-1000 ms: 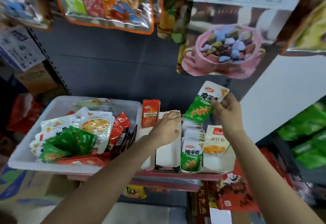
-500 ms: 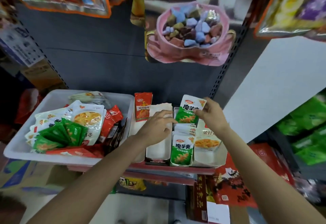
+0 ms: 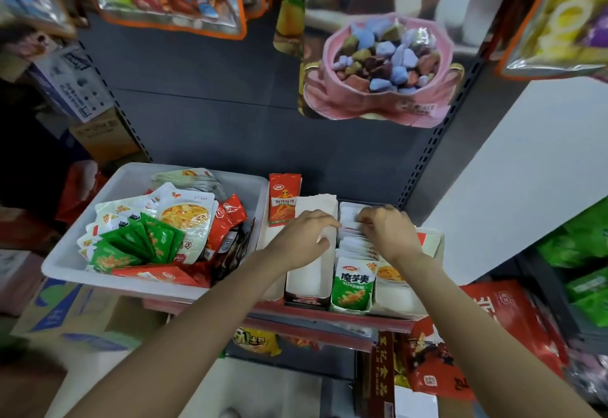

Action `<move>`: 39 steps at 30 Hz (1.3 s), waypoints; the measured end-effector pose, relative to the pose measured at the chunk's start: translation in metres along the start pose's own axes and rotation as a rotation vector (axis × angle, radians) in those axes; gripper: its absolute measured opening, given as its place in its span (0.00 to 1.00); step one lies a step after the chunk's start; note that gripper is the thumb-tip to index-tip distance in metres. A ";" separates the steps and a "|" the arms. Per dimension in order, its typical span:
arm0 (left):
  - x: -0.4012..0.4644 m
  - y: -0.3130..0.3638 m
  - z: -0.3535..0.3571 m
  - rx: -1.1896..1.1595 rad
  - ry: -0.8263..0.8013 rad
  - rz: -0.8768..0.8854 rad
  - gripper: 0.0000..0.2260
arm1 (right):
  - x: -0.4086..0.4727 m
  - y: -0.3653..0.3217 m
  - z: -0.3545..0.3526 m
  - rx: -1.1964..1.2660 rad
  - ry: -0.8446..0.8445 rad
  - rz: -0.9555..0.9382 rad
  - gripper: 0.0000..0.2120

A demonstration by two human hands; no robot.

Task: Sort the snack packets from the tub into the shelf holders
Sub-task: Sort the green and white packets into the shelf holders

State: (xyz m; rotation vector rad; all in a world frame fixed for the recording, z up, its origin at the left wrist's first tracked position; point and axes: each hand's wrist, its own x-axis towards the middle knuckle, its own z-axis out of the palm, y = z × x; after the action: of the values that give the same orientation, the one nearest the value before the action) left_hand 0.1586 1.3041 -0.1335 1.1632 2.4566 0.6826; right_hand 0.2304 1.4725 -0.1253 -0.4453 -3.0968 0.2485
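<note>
glossy foil packets (image 3: 154, 239) in a smooth, seemingly plastic tub (image 3: 131, 281).

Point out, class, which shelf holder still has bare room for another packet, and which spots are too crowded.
The white holder between the red packet and the green-packet row shows bare floor in front of the left hand. That green row under the right hand is packed tight. The tub is heaped, with only its far left corner bare.

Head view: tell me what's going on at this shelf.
A person is sorting snack packets from a white tub into cardboard holders on the shelf. The right hand presses among the row of green packets in one holder. The left hand rests on the empty holder beside it.
</note>
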 end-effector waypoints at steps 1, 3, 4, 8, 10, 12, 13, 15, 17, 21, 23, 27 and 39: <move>-0.003 -0.001 -0.004 -0.011 0.037 -0.011 0.18 | -0.001 -0.003 -0.002 0.040 0.055 0.001 0.10; -0.013 -0.007 -0.013 -0.041 0.138 -0.037 0.17 | -0.001 -0.014 -0.004 0.168 0.139 0.001 0.10; -0.019 -0.009 -0.017 -0.053 0.197 -0.052 0.16 | -0.001 -0.021 -0.004 0.269 0.150 0.007 0.09; -0.054 -0.039 -0.046 -0.019 0.432 -0.137 0.12 | 0.006 -0.074 -0.005 0.645 0.080 -0.011 0.09; -0.070 -0.065 -0.064 0.015 0.532 -0.204 0.11 | 0.011 -0.107 -0.001 0.749 0.034 -0.040 0.10; -0.087 -0.095 -0.082 0.023 0.588 -0.301 0.12 | 0.018 -0.143 0.007 0.824 -0.014 -0.067 0.11; -0.095 -0.110 -0.091 0.021 0.595 -0.362 0.13 | 0.022 -0.162 0.012 0.822 -0.040 -0.082 0.12; -0.111 -0.143 -0.104 0.035 0.574 -0.498 0.15 | 0.033 -0.200 0.026 0.771 -0.100 -0.119 0.14; -0.126 -0.175 -0.115 0.058 0.484 -0.586 0.21 | 0.043 -0.234 0.041 0.761 -0.178 -0.147 0.15; -0.150 -0.218 -0.127 0.081 0.141 -0.603 0.37 | 0.061 -0.285 0.069 0.689 -0.347 -0.134 0.18; -0.154 -0.229 -0.128 0.078 0.083 -0.581 0.38 | 0.068 -0.300 0.076 0.666 -0.407 -0.124 0.17; -0.158 -0.245 -0.126 0.007 0.112 -0.546 0.35 | 0.076 -0.310 0.088 0.680 -0.387 -0.078 0.11; -0.137 -0.215 -0.119 -0.216 0.350 -0.428 0.34 | 0.067 -0.270 0.056 1.294 -0.109 0.228 0.11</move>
State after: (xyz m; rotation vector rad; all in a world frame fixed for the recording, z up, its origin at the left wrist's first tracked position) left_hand 0.0491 1.0448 -0.1405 0.4403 2.6975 1.0504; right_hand 0.0889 1.2263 -0.1398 -0.6535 -2.2147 2.0467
